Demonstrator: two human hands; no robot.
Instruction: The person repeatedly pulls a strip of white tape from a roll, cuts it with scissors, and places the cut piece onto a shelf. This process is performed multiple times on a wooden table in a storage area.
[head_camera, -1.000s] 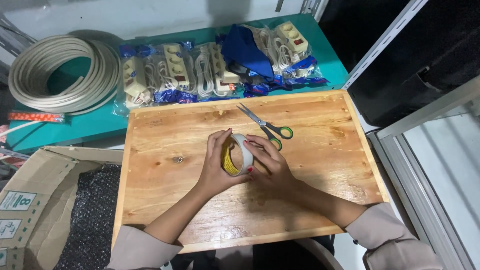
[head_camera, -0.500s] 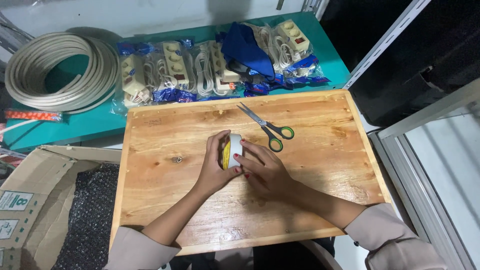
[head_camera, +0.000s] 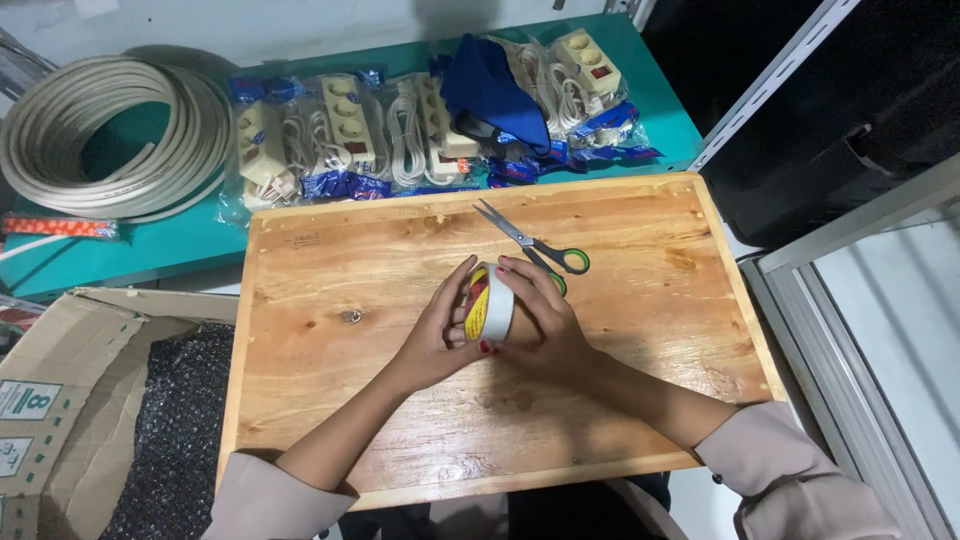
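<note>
Fingers of both hands are closed around one roll of tape, held on edge just above the wooden tabletop. The left hand cups the roll from its near-left side with the thumb up along the rim; the right hand wraps over the far-right side, its fingertips curled onto the white outer band. Between the two sets of fingers the yellow inner core shows.

By its look the roll should be light and stiff, a firm ring that will not crush under a pinch. The outer band looks smooth, so the safer hold is across the flat sides or through the core, leaving the fingertips free on the band.

Just beyond the right fingers lies one pair of scissors with green-lined handles, blades closed and pointing away to the left; the nearer handle loop is partly hidden by the hand. Farther off, past the tabletop's far edge, packaged power strips lie in a row on a teal surface; I count about four, though one is partly under a single blue cloth. One coil of pale cable sits far to the left of the fingers, and one open cardboard box stands near-left.
</note>
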